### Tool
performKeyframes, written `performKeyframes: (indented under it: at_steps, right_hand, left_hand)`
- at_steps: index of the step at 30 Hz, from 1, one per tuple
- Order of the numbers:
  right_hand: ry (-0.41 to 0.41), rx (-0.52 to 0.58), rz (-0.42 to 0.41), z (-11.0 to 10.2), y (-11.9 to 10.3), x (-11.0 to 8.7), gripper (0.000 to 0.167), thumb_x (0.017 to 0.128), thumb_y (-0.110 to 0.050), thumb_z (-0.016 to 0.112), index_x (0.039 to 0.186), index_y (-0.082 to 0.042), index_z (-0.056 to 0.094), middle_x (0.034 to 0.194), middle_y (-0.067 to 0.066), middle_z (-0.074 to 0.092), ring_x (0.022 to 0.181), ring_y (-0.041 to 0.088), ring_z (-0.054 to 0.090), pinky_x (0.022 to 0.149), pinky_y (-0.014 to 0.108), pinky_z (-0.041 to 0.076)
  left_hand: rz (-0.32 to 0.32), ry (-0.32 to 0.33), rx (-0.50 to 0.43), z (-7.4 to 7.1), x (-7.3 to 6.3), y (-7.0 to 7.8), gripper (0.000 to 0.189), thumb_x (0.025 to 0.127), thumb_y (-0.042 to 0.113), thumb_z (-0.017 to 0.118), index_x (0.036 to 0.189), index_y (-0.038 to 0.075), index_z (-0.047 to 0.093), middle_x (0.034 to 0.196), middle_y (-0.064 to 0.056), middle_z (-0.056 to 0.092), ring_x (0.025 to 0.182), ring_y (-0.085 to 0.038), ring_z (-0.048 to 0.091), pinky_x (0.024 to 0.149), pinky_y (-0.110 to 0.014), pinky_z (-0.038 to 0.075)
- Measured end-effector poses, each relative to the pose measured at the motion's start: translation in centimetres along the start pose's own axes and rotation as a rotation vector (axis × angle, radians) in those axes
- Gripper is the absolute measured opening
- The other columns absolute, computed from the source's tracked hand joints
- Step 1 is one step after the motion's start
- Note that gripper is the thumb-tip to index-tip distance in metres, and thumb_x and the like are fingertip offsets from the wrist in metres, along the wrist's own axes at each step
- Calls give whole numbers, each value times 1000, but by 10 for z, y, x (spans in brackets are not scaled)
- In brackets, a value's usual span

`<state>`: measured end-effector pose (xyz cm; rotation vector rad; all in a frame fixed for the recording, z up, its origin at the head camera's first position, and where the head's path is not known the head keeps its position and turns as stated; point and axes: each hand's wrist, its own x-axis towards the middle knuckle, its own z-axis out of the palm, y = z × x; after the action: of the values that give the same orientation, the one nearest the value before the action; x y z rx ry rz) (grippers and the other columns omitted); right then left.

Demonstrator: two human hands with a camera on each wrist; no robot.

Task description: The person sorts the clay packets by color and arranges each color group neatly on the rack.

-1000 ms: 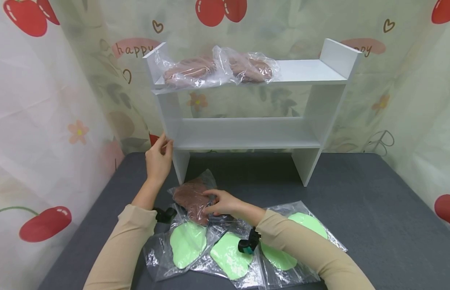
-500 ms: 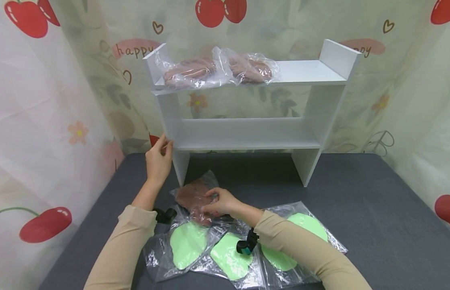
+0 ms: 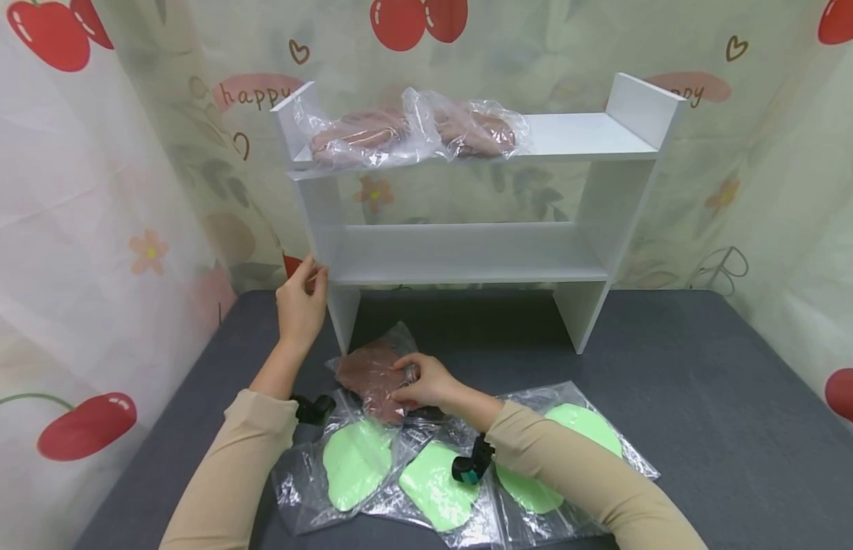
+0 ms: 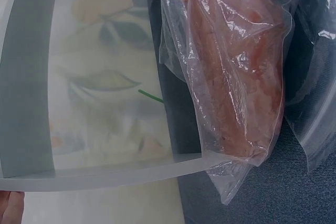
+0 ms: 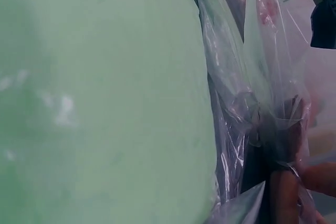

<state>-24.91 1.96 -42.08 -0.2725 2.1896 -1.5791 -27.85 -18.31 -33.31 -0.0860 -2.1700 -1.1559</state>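
My left hand (image 3: 300, 305) pinches the front edge of the white shelf's (image 3: 461, 256) left side panel. In the left wrist view, its fingertips (image 4: 12, 205) show at that panel's edge. My right hand (image 3: 426, 380) holds a clear plastic bag with a soft brown lump (image 3: 369, 368) inside, thumb and fingers bent at the bag's right side. This bag overlaps the shelf's left foot in the head view. Also visible in the left wrist view is the brown-filled bag (image 4: 239, 77), long and creased. A bagged green slab (image 5: 105, 98) fills much of the right wrist view.
Two more bags of brown lumps (image 3: 361, 137) lie on the shelf's top board, towards its left. Flat bags with pale green slabs (image 3: 358, 464) overlap one another on the dark table (image 3: 708, 397) in front. A patterned cloth (image 3: 461, 61) hangs behind and at both sides.
My right hand has drawn the brown-filled bag slightly to the right. The left hand stays at the shelf's side panel.
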Motion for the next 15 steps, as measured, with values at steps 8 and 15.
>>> performKeyframes:
  at_steps: [8, 15]
  right_hand:
    - [8, 12, -26, -5, -3, -5, 49, 79, 2, 70, 125, -5, 54, 120, 23, 54, 58, 8, 63, 59, 28, 56]
    - [8, 34, -70, -13, -2, -10, 48, 79, 3, 68, 124, -7, 56, 135, 25, 47, 60, 8, 63, 61, 29, 57]
  left_hand:
    - [3, -4, -7, 0, 1, -1, 40, 96, 15, 53, 135, 6, 50, 114, -23, 65, 97, -36, 67, 76, -49, 54]
    - [6, -5, -15, 0, 1, -2, 41, 95, 14, 53, 136, 9, 50, 115, -23, 64, 98, -36, 67, 77, -49, 54]
